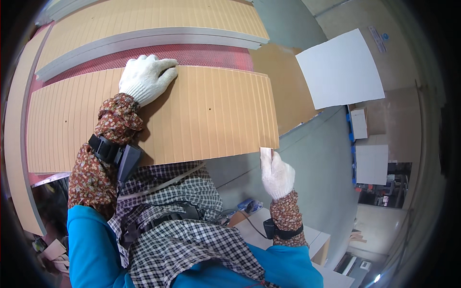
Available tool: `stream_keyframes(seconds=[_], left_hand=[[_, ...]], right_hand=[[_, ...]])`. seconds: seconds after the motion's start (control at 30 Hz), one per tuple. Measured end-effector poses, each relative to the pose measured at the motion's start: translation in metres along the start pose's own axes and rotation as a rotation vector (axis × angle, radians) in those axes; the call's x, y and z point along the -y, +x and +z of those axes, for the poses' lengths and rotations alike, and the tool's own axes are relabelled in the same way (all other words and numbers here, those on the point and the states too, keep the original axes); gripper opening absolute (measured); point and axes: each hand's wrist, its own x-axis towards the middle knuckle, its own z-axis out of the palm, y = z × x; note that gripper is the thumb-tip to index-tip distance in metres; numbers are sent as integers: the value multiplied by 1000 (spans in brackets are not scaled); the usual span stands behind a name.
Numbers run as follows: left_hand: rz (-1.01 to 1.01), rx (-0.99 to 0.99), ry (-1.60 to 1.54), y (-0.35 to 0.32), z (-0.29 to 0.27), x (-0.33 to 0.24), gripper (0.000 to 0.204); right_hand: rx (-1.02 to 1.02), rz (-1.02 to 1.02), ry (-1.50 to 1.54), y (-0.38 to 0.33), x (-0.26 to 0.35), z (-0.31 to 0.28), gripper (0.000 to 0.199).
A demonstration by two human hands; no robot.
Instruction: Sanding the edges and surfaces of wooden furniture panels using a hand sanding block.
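A long sheet of brown corrugated cardboard (192, 115) with ridges and small holes lies across the surface before me; at its ends it looks like more than one layer. My left hand (148, 79), in a white knit glove, rests at its far edge. The fingers hook over that edge and the thumb points right. At the sheet's near right corner, my right hand (278, 175), gloved too, closes around a small flat piece (265, 157) with a pale face and brownish side. Its top end meets the corner. What the piece is made of I cannot tell.
Beyond the sheet lies a stack of similar ridged cardboard (153, 19) on red mesh (206, 55). A brown board (281, 86) and a white panel (341, 69) stand to the right. Another long board (19, 144) runs along the left. White boxes (372, 164) are farther right.
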Motion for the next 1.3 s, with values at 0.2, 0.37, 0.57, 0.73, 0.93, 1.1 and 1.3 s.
stream_keyframes(seconds=[0.2, 0.37, 0.57, 0.73, 0.93, 1.1, 1.3], left_hand=[[0, -15, 20, -3, 0, 0, 40], [-16, 5, 0, 0, 1, -6, 39], [-26, 4, -4, -1, -6, -6, 38], [-10, -11, -9, -2, -3, -3, 38], [7, 3, -36, -2, 0, 1, 39], [7, -33, -17, -4, 2, 5, 40], [9, -9, -20, -1, 4, 5, 41]], right_hand=[[-57, -96, -16, 61, 15, -3, 51], [-96, -101, -16, 141, 32, -12, 62], [-107, -111, -56, 211, 56, -23, 66], [-58, -173, -80, 224, 56, -27, 64], [-51, -37, -38, 147, 47, -22, 66], [-67, -33, 41, 56, 30, -13, 54], [-31, 96, 101, -2, 8, 9, 50]])
